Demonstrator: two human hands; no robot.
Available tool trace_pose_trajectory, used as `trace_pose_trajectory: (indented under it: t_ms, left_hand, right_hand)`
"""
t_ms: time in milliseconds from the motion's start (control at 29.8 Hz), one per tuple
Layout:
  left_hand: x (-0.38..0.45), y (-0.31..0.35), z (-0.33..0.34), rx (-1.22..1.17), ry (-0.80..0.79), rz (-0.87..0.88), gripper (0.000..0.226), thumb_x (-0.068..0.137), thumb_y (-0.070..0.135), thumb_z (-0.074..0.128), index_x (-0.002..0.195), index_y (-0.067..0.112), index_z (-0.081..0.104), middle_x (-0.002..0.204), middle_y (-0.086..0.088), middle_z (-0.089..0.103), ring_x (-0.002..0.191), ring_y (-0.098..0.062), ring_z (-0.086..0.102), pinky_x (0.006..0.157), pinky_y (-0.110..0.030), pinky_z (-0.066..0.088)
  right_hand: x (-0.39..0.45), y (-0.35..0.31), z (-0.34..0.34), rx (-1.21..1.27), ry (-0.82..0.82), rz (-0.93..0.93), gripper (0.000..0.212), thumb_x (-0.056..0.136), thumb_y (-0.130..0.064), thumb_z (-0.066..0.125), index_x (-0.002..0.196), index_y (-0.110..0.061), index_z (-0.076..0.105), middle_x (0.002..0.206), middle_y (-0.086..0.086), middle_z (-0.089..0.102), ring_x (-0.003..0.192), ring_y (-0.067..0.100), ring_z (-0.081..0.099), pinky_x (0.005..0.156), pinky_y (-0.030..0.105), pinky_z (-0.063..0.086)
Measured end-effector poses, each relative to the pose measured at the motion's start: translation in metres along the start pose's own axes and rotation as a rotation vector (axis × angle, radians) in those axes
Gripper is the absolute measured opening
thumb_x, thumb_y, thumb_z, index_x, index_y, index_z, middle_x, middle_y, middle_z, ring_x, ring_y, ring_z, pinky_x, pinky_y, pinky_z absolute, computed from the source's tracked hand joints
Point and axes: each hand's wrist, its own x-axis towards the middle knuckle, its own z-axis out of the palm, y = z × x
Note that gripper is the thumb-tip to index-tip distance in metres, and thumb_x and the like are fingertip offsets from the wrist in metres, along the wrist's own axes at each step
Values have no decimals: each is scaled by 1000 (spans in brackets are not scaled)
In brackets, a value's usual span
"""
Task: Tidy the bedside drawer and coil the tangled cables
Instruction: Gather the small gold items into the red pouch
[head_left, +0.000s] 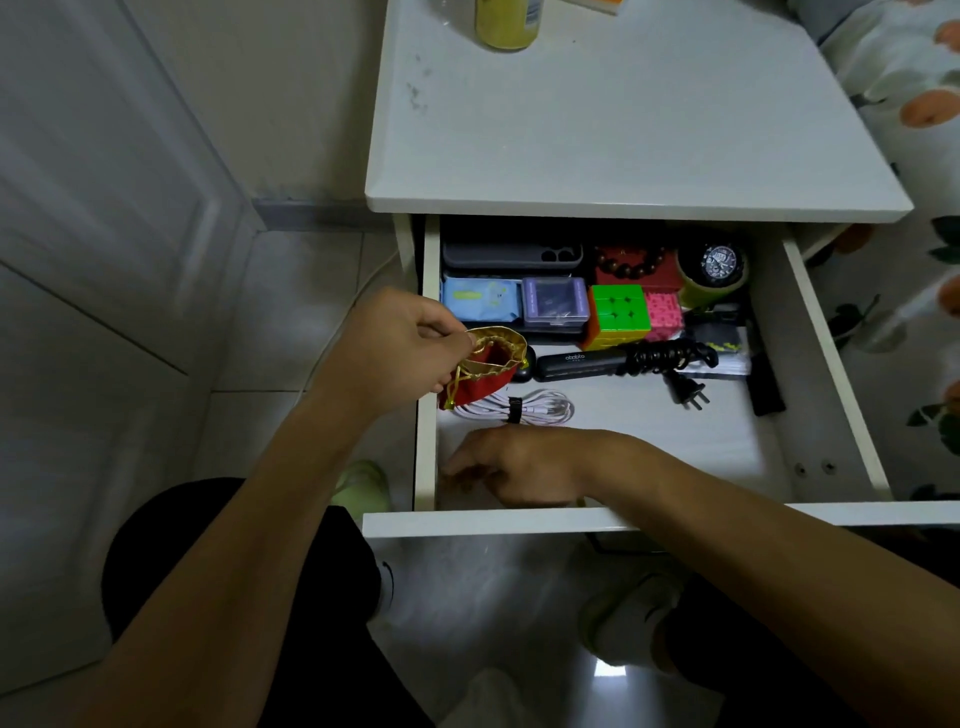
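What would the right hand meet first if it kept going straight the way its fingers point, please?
Probably the drawer's left wall: the right hand points leftward along the drawer floor, with nothing visible between, though depth is unclear.

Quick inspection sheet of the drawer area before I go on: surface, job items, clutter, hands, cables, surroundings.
Surface: drawer pulled open; white floor bare toward the front right.
Job's things: red-and-gold pouch, mouth open, held at the drawer's left edge.
Clutter: back rows hold a phone case, bead bracelet, watch, puzzle cube, tissue pack.
Hands: left hand pinches the pouch rim; right hand reaches into the front left corner, grasp unclear.
Cables: white cable coiled and strapped; hair straightener with its black cord wrapped, plug loose.
Surroundings: nightstand top carries a yellow bottle; tiled floor below.
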Motion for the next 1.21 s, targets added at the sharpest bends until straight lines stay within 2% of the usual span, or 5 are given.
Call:
trace_pose_trajectory:
  t_ms: [536,670,804,972,1207]
  left_hand:
    - [4,-2,4,18,-22,-19,16,89,12,68,75,18,74,61,-7,69,52,-17,67,51,-22,57]
    - [6,-3,8,33,-37,-6,17,89,11,67,75,19,74,60,-4,69,52,-19,68,55,-29,60]
    - [6,2,15,43,-54,21,16,89,12,66,77,15,76,60,-2,69,53,-20,68,62,-37,61]
    - [9,13,26,36,-78,40,14,88,12,66,79,14,77,60,-6,70,54,-22,68,63,-38,61]
    - [14,21,35,42,-80,34,15,87,14,67,76,18,77,60,-3,70,54,-20,69,63,-34,61]
  right_hand:
    - [12,-11,-6,-44,-257,60,39,101,-15,43,137,-21,55,139,-1,55,122,16,51,92,26,37]
    - [0,-6,-8,4,-50,101,35,97,-11,47,127,-17,64,132,0,60,119,18,54,103,34,43]
    - [-21,19,-10,-86,136,337,25,92,-15,51,111,-7,65,117,10,63,100,22,58,83,30,48]
    - [-43,47,-6,-127,-68,578,32,94,-31,55,115,-9,62,116,7,62,91,19,56,73,29,45]
    - [-38,33,-8,15,-102,439,35,92,-16,50,123,-8,64,129,10,60,115,27,57,102,44,46]
